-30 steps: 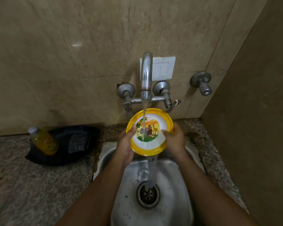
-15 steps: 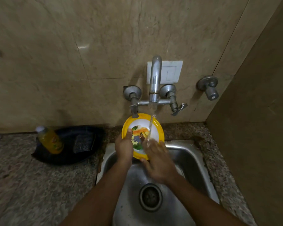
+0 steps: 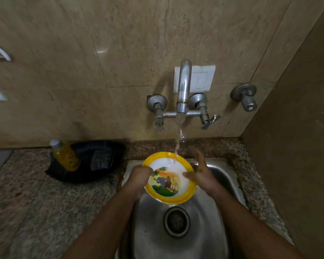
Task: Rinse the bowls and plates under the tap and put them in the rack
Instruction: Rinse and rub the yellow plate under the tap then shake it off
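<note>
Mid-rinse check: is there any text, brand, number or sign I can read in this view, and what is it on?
No text can be read in this view.
Yellow bottle in the black tray: it has a printed label, too blurred to read.
Yellow-rimmed bowl, gripped by the left hand with the right hand at its rim: a cartoon animal picture, no words visible.
White switch plate behind the tap: no markings visible.

Over a stainless steel sink (image 3: 221, 176), the left hand (image 3: 140, 177) grips the rim of a yellow-rimmed white bowl with an animal picture (image 3: 169, 179). Water from the chrome wall tap (image 3: 183, 90) falls into it. The right hand (image 3: 201, 171) touches the bowl's right edge, fingers spread.
</note>
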Demonstrator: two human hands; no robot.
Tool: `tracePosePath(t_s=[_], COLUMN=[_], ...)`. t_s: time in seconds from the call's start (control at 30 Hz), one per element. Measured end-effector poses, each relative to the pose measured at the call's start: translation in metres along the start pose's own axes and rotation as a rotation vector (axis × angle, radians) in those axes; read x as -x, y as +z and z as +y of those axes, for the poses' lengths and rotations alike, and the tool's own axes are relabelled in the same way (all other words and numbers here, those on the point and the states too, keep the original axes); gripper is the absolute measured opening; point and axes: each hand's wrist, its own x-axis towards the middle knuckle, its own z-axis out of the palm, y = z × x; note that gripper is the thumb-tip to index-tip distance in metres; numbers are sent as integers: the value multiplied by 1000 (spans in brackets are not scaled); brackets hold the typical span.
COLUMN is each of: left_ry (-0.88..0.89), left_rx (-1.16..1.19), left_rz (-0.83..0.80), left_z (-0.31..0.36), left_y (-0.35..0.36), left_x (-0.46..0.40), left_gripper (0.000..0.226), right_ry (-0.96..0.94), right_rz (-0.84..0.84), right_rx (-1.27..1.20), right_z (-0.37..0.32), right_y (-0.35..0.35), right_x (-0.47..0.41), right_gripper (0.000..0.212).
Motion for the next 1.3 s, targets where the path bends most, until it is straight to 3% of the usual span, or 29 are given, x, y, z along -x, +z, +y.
tracePosePath(t_s=[0.07,0.13,0.23,0.37,0.43,0.5,0.53,0.57,0.7,0.73,0.8,0.9,1.0,1.1,1.2,1.3], left_ry=[-17,-37,-27,86,235,387,409,406,0,-22,-7,-22,6,98,156,199], left_rx=[6,-20,-3,114,-79,-333,-348,-281,284,389,511,498,356,261,214,203], left_rz=[-52,-89,-146,-197,-47,244,341,338,-267,-329,-262,-49,65,140,194,230], left_z=[0,6,21,30,26,21,20,21,33,34,34,33,32,34,47,61], left_y=[-4,-14,-28,-30,-25,-18,-11,-5,33,42,55,59,55,56,49,34], left_x=[7,7,8,7,4,2,6,10,29,32,29,15,4,1,1,1], left_gripper=[19,23,25,32,30,28,27,28,50,50,42,36,45,36,41,42], right_ry=[214,362,458,366,272,164,93,21,-233,-310,-426,-506,-605,-599,-502,-544], right_rz=[-94,-233,-340,-157,-6,123,162,189,329,331,297,135,-9,-5,91,101], right_rx=[-209,-313,-412,-328,-244,-163,-106,-7,707,837,973,1024,1057,1009,858,884], right_z=[-8,-9,-6,-13,-18,-27,-31,-34,-36,-35,-27,-17,-22,-32,-46,-59], right_y=[12,22,29,36,33,28,26,23,24,28,34,24,18,26,45,62], right_x=[11,24,32,26,22,24,29,35,59,64,72,79,76,49,26,19], right_gripper=[84,55,42,34,41,45,43,43,55,59,69,82,74,68,66,68])
